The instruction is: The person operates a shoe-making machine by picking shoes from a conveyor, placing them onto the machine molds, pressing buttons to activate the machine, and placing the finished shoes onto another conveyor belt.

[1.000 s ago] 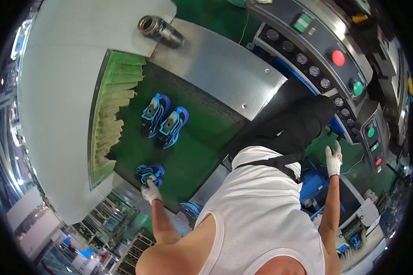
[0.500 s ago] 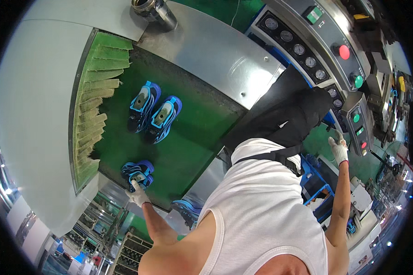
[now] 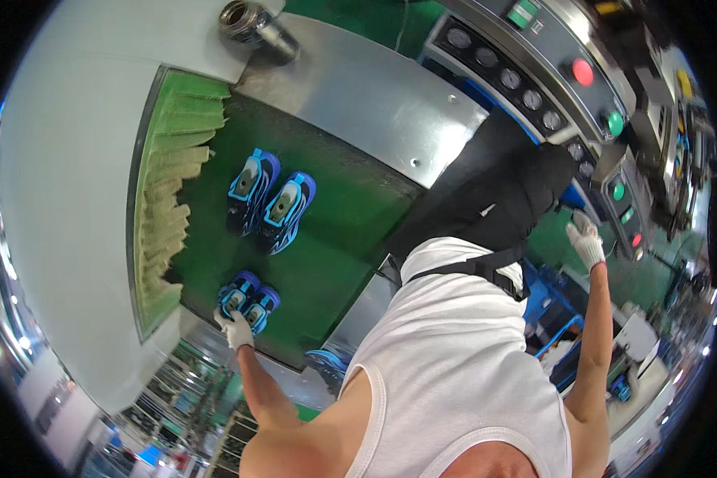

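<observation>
My left hand (image 3: 237, 328), in a white glove, grips the left shoe (image 3: 236, 295) of a black-and-blue pair at the near end of a green conveyor belt (image 3: 327, 231). Its mate (image 3: 260, 309) stands close beside it. Farther up the belt another such pair stands, a left shoe (image 3: 251, 179) and a right shoe (image 3: 285, 209), with greyish-green pieces in their openings. Away to the right, my gloved right hand (image 3: 586, 241) hangs in the air near a machine's control box (image 3: 620, 191). Its fingers look loosely apart, with nothing seen in them.
A frayed green curtain (image 3: 163, 175) hangs at the white housing's opening on the left. A metal cylinder (image 3: 263, 33) lies on the steel surface (image 3: 374, 88) beyond the belt. Gauges and buttons line a machine (image 3: 550, 60) at upper right. Another blue shoe (image 3: 327, 366) sits beside my torso.
The near pair has gone from bunched together to side by side, my left hand moving with it. The far pair is slightly lower in view. My right hand's fingers are less spread.
</observation>
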Motion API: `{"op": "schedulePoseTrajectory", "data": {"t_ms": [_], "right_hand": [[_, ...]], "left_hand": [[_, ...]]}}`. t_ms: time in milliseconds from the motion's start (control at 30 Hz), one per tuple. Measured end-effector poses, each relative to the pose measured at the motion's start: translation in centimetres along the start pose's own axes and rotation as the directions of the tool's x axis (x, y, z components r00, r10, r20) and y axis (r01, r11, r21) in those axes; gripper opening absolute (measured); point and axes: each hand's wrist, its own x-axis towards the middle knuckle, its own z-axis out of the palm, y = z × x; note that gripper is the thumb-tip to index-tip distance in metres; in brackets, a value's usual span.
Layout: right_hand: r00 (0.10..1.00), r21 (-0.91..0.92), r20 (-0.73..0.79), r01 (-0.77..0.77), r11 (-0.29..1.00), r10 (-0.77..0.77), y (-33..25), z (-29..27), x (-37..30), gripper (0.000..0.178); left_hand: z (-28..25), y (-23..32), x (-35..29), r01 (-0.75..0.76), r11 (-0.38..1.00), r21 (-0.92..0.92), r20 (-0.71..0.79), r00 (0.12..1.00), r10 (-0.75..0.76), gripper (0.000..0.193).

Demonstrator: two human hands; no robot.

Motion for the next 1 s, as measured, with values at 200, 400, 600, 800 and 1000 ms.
{"op": "schedulePoseTrajectory", "data": {"t_ms": [200,400,600,800,1000], "right_hand": [[0.997,0.233,0.065,0.025,0.972,-0.042,-3.3,0.5,-0.1,0.061],[0.997,0.279,0.01,0.065,0.958,-0.071,-1.3,2.7,-0.1,0.063],[0.996,0.408,-0.043,0.092,0.908,-0.081,-2.9,1.6,-0.2,0.062],[0.984,0.496,-0.113,0.177,0.85,-0.139,-9.3,-3.3,-2.5,0.058],[0.849,0.68,-0.3,0.511,0.526,-0.436,-20.3,-9.3,-8.2,0.068]], "left_hand": [[0.9,1.7,-2.8,0.03,0.985,0.171,-0.062,0.998,-0.019,0.058],[5.9,13.5,-12.5,-0.038,0.991,-0.13,0.106,0.993,0.052,0.055],[8.3,24.7,-17.2,-0.006,0.923,-0.385,0.149,0.987,0.068,0.063],[6.1,28.6,-15.6,-0.223,0.942,-0.25,0.217,0.935,0.279,0.061],[3.2,37.5,-18.7,-0.477,0.765,-0.432,0.178,0.787,0.591,0.049]]}}
